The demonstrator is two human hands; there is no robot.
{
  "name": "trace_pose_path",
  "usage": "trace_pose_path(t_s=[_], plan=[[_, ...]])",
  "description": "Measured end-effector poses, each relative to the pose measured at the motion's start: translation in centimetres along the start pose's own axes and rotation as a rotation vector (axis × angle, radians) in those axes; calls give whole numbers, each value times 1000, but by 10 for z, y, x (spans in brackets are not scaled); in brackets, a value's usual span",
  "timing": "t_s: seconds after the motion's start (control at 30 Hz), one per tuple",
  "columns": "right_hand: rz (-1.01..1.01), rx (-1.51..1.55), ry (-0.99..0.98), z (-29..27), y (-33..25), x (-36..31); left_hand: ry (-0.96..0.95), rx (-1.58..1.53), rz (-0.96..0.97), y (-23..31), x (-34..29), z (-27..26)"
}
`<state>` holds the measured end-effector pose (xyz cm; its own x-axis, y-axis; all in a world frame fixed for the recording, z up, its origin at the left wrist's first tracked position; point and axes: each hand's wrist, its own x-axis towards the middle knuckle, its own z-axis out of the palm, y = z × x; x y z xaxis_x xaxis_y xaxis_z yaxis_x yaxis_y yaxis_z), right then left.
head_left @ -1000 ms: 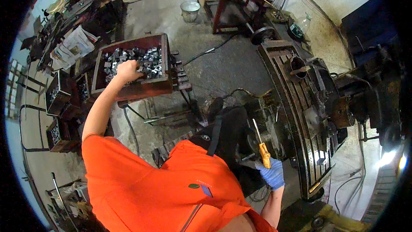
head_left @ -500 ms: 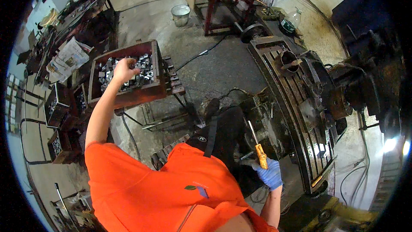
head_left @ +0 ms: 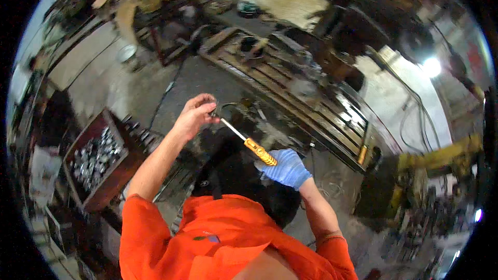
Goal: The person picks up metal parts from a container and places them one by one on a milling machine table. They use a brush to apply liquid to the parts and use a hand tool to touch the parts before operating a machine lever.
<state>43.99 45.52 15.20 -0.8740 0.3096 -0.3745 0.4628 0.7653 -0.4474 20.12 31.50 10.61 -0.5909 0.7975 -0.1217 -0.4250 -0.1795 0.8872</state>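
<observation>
The bare left hand (head_left: 192, 119) keeps a narrow grip on a small dark piece (head_left: 213, 114), up by the tip of the yellow-handled tool (head_left: 259, 151) clasped in the gloved right hand (head_left: 288, 168). One piece is out, I'd judge; plenty of metal pieces (head_left: 96, 161) sit in the box (head_left: 115, 179). Whether tip meets piece, I can't tell.

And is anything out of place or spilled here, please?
One oddity: the right hand, holding the yellow-handled tool, wears a blue glove, while the left hand is bare, so they look mismatched. I see no clear spill; the picture is blurred.
</observation>
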Motion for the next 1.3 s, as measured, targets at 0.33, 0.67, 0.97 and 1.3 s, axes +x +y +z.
trace_pose_path(t_s=[0.33, 0.67, 0.97, 1.3], plan=[[244, 334, 337, -20, 102, -78, -402, 308, -163, -33, 92, 102], [101, 577, 792, 14, 224, -4, -444, 272, -106, -39, 156, 182], [286, 1086, 1047, 73, 234, 24, -283, -40, -264, -68, 165, 178], [380, 1037, 1131, 78, 206, -41, -467, 1557, 732, -86, 227, 205]])
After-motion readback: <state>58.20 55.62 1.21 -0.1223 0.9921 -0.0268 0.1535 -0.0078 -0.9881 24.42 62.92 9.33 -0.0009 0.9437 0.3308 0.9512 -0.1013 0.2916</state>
